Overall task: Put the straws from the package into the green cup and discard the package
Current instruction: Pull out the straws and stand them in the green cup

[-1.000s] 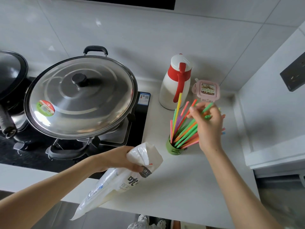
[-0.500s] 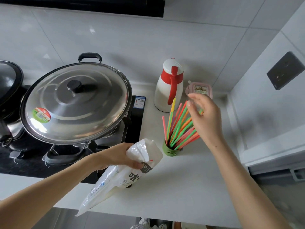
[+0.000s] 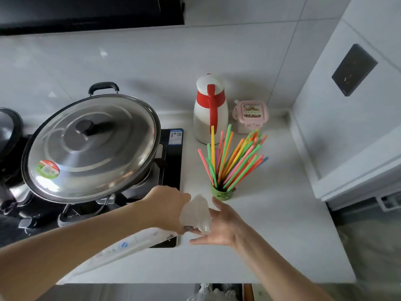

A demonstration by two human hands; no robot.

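Note:
A small green cup (image 3: 223, 192) stands on the white counter (image 3: 271, 235), filled with many coloured straws (image 3: 235, 158) that fan out up and to the right. My left hand (image 3: 168, 205) grips the clear plastic package (image 3: 195, 213) near its open top; the rest of the package hangs down under my left forearm. My right hand (image 3: 221, 230) is just right of the package top, fingers spread, touching the plastic with its palm side. Both hands are in front of the cup, a little below it.
A large pan with a steel lid (image 3: 91, 148) sits on the black stove (image 3: 171, 161) at left. A white and red thermos jug (image 3: 209, 109) and a pink lidded box (image 3: 249, 112) stand behind the cup. A white wall ledge (image 3: 358, 181) runs along the right.
My right hand has left the straws and come down to the package top next to my left hand. The straws now stand free in the cup. The camera view has tilted upward.

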